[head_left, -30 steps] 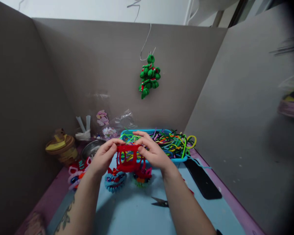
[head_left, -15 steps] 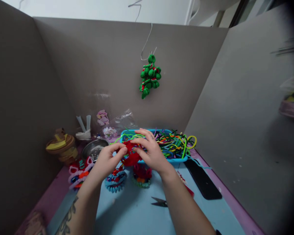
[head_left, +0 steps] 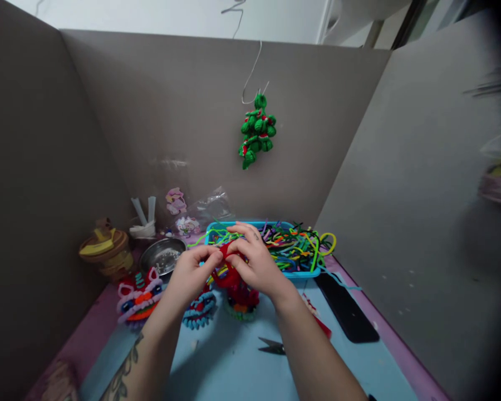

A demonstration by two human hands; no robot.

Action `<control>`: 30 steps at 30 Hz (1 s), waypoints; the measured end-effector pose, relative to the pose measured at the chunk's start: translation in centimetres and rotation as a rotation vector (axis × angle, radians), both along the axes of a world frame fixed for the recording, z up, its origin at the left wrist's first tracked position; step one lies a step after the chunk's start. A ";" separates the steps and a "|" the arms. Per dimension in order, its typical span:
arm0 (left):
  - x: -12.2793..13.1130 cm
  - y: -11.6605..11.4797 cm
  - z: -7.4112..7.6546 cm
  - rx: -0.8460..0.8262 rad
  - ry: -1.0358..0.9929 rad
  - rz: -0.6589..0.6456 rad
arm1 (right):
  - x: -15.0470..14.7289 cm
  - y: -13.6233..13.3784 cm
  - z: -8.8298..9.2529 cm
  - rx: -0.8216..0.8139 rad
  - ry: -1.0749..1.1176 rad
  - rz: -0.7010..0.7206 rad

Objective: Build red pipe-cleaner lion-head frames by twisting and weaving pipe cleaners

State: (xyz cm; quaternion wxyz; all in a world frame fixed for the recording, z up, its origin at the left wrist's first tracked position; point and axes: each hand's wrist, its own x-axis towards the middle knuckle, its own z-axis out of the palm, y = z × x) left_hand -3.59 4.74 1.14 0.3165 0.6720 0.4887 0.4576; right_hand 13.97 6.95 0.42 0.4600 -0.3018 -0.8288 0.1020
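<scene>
Between both hands, above the table, is a red pipe-cleaner piece [head_left: 229, 274] with open loops. My left hand [head_left: 196, 267] pinches its left upper edge between thumb and fingertips. From the right, my right hand [head_left: 253, 259] grips the same piece with thumb and index finger, its other fingers arched over it; part of the piece is hidden behind the fingers. Just below stands a small red and green fuzzy figure [head_left: 242, 306], partly covered. Beside it sits a blue fuzzy figure [head_left: 199, 312], and further left a lion-head figure [head_left: 140, 298] in red, pink and orange.
Behind my hands stands a blue tray [head_left: 303, 274] heaped with colourful pipe cleaners [head_left: 292, 248]. Scissors [head_left: 272, 346] lie near my right forearm, a black phone-like slab [head_left: 346, 306] further right. A metal bowl [head_left: 162, 256] is at left. A green ornament [head_left: 258, 131] hangs from a wire.
The red piece has turned from facing me broadly to a more tilted position, its loops hanging lower. Both hands have drawn closer together, the left moving slightly right.
</scene>
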 end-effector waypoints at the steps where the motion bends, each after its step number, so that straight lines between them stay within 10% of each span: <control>1: 0.1 -0.1 0.1 -0.003 -0.009 -0.009 | -0.1 0.0 0.0 0.010 0.014 -0.011; 30: 2.0 -0.4 -0.9 0.056 -0.032 0.039 | -0.3 0.5 -0.7 -0.113 0.189 -0.115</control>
